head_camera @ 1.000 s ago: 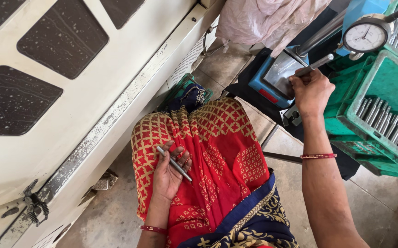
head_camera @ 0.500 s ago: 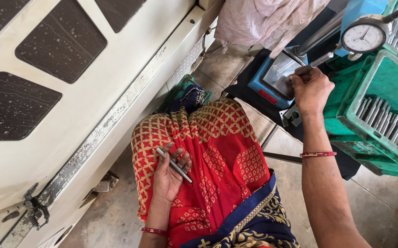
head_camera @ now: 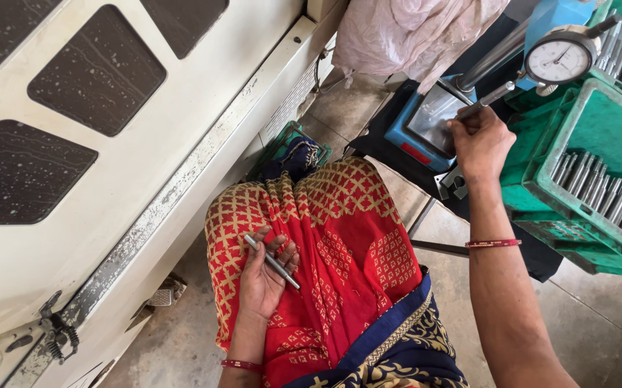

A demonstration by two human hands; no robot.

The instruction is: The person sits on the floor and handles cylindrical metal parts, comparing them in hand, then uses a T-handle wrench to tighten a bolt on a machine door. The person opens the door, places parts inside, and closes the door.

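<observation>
My left hand (head_camera: 266, 276) rests palm up on my lap, which is covered in red patterned cloth, and holds a thin metal rod (head_camera: 272, 263) across its fingers. My right hand (head_camera: 480, 142) is raised to the upper right and grips a second metal rod (head_camera: 485, 98). That rod's far end lies on the plate of a blue gauge stand (head_camera: 426, 126), under a round dial gauge (head_camera: 559, 59).
Green plastic crates (head_camera: 577, 129) at the right hold several metal rods in rows. A large white panel (head_camera: 110, 165) with dark speckled insets fills the left side. A pale plastic bag (head_camera: 411, 32) sits at the top. A small green basket (head_camera: 282, 147) lies by the panel.
</observation>
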